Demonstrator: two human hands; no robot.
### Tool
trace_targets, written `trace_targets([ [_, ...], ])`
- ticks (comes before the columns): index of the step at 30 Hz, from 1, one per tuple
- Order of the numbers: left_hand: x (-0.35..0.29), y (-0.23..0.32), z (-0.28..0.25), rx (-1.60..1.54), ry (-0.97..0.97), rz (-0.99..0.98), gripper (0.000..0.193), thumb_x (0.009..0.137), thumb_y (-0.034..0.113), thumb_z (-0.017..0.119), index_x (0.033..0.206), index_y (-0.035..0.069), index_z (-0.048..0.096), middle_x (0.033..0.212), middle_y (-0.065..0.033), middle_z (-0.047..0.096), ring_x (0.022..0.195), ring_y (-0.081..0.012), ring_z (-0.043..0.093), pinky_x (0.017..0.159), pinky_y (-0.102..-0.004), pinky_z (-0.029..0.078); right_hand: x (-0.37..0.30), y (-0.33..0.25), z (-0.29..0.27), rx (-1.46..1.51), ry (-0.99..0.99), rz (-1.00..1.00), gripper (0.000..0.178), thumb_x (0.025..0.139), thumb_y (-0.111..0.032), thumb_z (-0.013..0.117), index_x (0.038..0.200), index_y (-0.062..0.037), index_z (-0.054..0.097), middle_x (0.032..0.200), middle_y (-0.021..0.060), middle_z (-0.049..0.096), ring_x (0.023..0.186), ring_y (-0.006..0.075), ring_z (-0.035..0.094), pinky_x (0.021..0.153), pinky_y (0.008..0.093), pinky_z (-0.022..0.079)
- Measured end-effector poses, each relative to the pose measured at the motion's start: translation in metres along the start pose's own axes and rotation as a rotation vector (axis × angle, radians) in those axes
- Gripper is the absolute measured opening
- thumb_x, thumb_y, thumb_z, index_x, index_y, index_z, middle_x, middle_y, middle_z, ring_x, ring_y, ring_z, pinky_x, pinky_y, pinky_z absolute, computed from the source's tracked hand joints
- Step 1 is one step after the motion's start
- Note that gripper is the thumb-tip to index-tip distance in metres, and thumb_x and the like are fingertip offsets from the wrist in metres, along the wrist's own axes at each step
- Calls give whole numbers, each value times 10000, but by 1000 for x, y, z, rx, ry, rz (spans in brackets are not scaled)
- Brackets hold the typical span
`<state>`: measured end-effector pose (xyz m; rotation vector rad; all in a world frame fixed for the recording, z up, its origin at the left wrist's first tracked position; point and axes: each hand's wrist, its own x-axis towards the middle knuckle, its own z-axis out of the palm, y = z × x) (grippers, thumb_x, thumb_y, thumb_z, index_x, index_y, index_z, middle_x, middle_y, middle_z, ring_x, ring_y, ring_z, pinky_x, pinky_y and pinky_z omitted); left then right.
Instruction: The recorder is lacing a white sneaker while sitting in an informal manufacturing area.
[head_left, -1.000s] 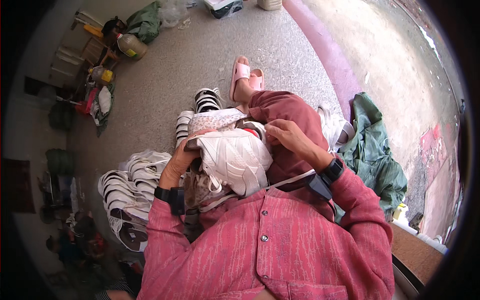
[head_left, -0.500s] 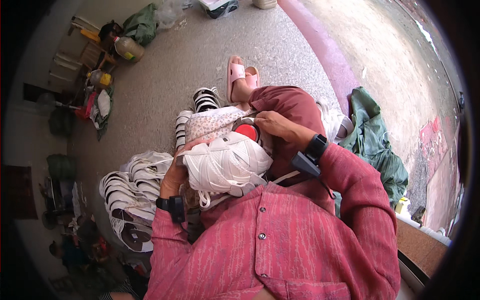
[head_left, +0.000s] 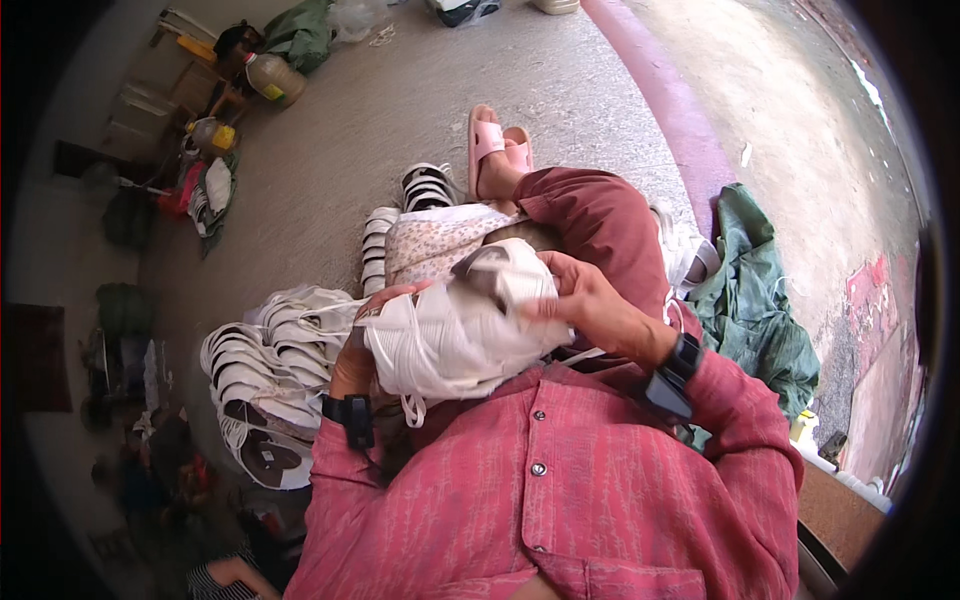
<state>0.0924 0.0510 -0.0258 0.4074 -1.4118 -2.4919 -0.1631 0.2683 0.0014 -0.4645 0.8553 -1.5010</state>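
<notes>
A stack of white shoe uppers (head_left: 432, 345), with laces hanging from it, lies across my lap. My left hand (head_left: 358, 345) is wrapped round its left end, with the fingers partly hidden. At the right end, my right hand (head_left: 598, 312) pinches the edge of a white shoe upper (head_left: 525, 272) with a dark grey lining. That end is smeared by motion, so I cannot tell how far it stands apart from the stack. A flower-print cloth (head_left: 430, 245) covers my leg just beyond the stack.
Bundled white shoe uppers (head_left: 275, 350) lie at my left, with more striped ones (head_left: 428, 187) beyond the cloth. A crumpled green sack (head_left: 750, 300) sits at my right beside some white shoe pieces (head_left: 680, 245). Plastic jugs (head_left: 272, 80) stand at the far left.
My right hand has come nearer and to the right, from beyond the stack to its right end. The red disc seen there before is now out of sight. The dark-lined upper now shows.
</notes>
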Motion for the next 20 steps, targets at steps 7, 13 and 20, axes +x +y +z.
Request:
trace_targets([
  [7,-22,-10,-1,-40,-35,117,462,939,368,565,1253,30,544,1420,-218,480,1286,-325,499,1108,-470,389,3,-36,16,-64,6,-105,476,816,42,719,1249,30,522,1120,65,656,986,129,640,880,283,520],
  [13,-20,-10,-1,-33,-14,139,464,953,333,556,1266,-8,521,1430,-200,479,1298,-293,495,1100,-412,406,7,-39,26,-207,133,-116,471,821,30,724,1242,50,514,1105,86,657,1001,155,642,896,320,527],
  [20,-41,-24,-15,12,69,106,614,939,522,541,1295,21,547,1436,-179,484,1309,-299,482,1110,-413,374,25,18,8,-452,-10,40,579,813,19,750,1317,39,465,1187,63,613,1068,154,590,964,318,479],
])
